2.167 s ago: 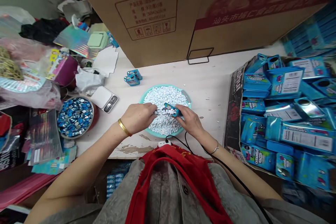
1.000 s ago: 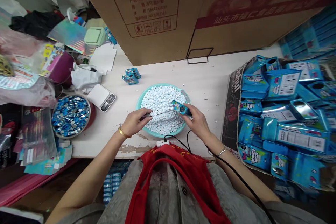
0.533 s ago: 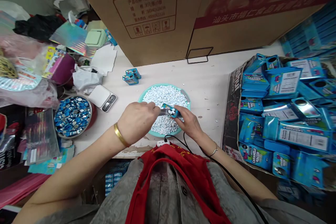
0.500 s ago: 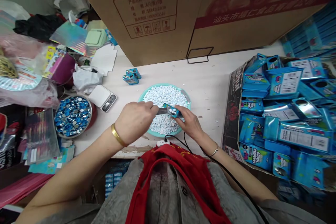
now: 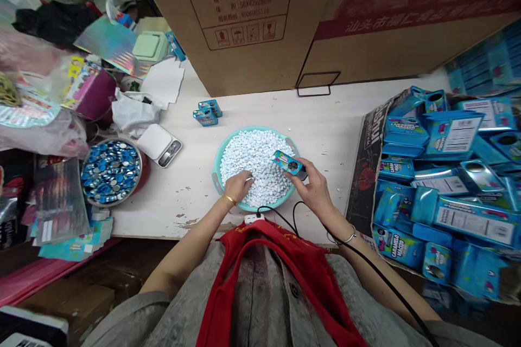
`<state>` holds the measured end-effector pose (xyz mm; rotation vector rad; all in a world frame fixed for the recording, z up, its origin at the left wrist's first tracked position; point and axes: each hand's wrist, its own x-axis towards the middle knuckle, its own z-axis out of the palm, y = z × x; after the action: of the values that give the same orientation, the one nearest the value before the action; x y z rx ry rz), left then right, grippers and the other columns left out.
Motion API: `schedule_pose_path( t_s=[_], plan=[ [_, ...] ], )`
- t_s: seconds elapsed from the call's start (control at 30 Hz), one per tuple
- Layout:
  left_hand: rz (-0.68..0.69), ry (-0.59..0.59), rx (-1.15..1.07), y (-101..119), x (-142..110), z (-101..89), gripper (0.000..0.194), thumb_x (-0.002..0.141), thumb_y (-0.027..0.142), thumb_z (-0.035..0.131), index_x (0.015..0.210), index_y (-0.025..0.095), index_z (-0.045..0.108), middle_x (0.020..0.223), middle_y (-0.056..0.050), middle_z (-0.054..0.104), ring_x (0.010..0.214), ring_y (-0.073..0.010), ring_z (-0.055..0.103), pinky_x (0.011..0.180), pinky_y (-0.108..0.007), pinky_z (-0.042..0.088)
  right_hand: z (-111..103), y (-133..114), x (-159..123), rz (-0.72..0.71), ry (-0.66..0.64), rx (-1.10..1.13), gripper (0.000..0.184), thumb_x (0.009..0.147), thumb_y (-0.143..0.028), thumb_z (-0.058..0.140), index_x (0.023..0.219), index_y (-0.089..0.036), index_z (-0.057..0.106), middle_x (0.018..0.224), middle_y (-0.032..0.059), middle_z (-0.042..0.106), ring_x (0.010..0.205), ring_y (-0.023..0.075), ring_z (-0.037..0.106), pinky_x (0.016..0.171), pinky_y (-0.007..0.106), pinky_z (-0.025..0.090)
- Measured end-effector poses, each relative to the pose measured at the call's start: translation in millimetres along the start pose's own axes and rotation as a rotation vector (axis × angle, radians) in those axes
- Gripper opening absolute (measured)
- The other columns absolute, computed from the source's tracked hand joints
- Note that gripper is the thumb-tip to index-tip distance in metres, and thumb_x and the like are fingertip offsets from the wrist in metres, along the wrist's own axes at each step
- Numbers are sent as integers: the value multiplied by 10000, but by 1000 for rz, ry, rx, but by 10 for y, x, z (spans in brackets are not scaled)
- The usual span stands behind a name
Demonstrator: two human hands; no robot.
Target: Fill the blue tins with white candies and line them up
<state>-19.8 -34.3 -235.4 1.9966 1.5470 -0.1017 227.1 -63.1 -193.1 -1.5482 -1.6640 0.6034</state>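
Observation:
A teal basin full of small white candies stands in front of me on the table. My left hand is low over the near-left part of the candies, its fingers closed on a scoop that is almost wholly hidden by the hand and the candies. At the basin's right side, my right hand grips a small blue candy box between thumb and fingers. The box is tilted, and a round dark window shows on it.
Two small blue boxes stand behind the basin. A bowl of blue and silver gems and a small scale are left. A black carton of flat blue boxes stands right, a large cardboard box behind. A black cable runs along my right arm.
My left hand has moved down from beside the box into the candies. My right hand has shifted right with the box and tipped it over, so its windowed face shows.

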Motion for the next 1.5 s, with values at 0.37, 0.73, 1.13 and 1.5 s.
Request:
schedule_pose_path(
  t_s=[0.37,0.73,1.13,1.5],
  plan=[
    [290,85,-180,-50,-365,-1049,314,923,429,502,1113,196,595,1052,-63,701,936,-175,655,833,-282,502,23,54,-30,-97,-37,-55,405,906,-347,576,1286,-214,528,1205,128,664,1108,280,644,942,461,548],
    [314,-138,636,1119,-468,-1926,162,912,211,481,945,164,633,906,-88,691,787,-214,670,645,-292,475,224,-171,-6,-247,-96,-33,401,929,-256,532,1326,-218,489,1214,122,666,1148,268,633,961,461,555],
    [-5,-132,552,41,-275,-1322,234,950,330,462,1043,185,620,1021,-95,691,923,-249,668,727,-320,472,83,-40,-26,-82,-15,14,415,916,-383,576,1292,-216,527,1206,129,666,1110,271,650,955,444,543],
    [79,15,-141,-134,-23,-165,248,923,352,525,1111,224,625,1062,-44,709,982,-196,653,848,-300,497,-25,5,-31,57,34,16,398,891,-441,596,1206,-201,556,1137,120,678,1021,258,665,882,404,546]
  ],
)
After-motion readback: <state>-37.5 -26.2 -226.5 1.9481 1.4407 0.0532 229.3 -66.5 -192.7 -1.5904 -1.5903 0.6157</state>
